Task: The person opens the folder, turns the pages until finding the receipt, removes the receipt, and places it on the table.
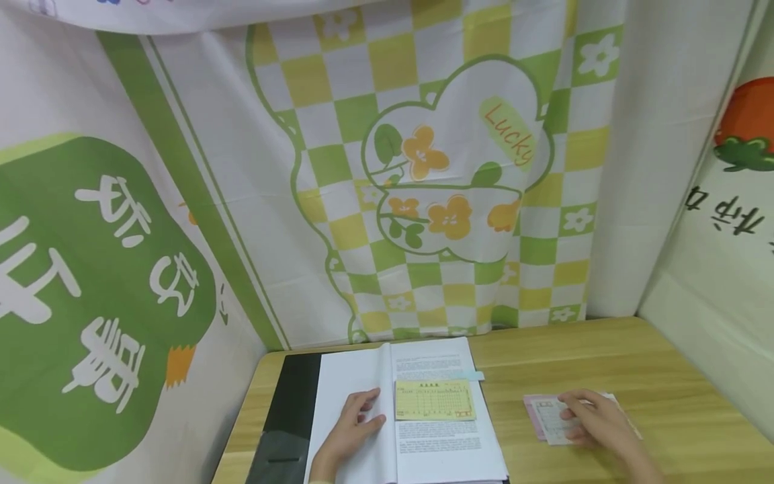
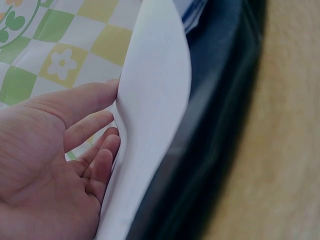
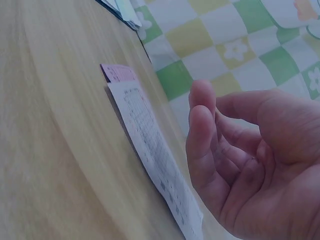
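Observation:
An open document folder (image 1: 292,403) with a black cover lies on the table, its white sheets spread. On its blank left page (image 1: 351,366) rests my left hand (image 1: 351,430), fingers relaxed and slightly bent; in the left wrist view its fingertips touch the white paper (image 2: 155,90). A yellow printed slip (image 1: 435,400) lies flat on the text of the right page (image 1: 447,464). My right hand (image 1: 595,420) hovers over a white printed slip (image 3: 150,145) and a pink slip (image 3: 120,73) on the table. Its fingers are loosely curled, with nothing held between them.
Wood-grain table (image 1: 677,383) extends to the right of the slips. A pale blue tab (image 1: 474,376) sticks out from the right page. Behind the table hangs a green and yellow checked curtain (image 1: 459,289), with printed cloth at both sides.

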A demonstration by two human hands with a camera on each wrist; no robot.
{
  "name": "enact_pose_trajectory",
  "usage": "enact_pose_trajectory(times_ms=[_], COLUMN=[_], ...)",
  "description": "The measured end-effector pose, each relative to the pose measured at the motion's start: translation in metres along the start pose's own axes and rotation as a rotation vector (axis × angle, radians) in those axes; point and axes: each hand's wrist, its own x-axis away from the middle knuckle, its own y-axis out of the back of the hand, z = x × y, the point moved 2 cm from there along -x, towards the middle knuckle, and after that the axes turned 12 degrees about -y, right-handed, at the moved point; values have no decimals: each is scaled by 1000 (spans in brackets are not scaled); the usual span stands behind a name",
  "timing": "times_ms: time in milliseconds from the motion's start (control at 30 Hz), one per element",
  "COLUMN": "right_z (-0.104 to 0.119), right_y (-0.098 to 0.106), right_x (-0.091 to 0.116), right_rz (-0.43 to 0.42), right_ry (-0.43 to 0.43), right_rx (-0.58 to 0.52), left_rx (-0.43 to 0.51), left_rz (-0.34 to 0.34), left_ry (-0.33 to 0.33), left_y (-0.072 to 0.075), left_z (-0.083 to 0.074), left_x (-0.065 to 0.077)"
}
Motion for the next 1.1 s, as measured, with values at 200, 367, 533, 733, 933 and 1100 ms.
enact_pose_trajectory(times_ms=[200, 367, 533, 733, 933, 1100], right_z=[12, 13, 21, 32, 34, 34], right_y=[-20, -44, -68, -95, -117, -126], right_x=[-9, -14, -16, -18, -23, -27], right_rz=[36, 84, 101, 116, 89, 39], right_ry=[37, 69, 41, 33, 41, 14], right_rx=[29, 49, 33, 23, 38, 28], left_rx=[10, 10, 7, 3, 8, 6], left_rz=[-1, 6, 9, 8, 3, -1], left_ry=[-28, -29, -6, -2, -4, -27], left_y=[0, 1, 2, 2, 2, 0], left_z=[-2, -2, 0, 1, 0, 1], left_x=[1, 1, 1, 1, 1, 0])
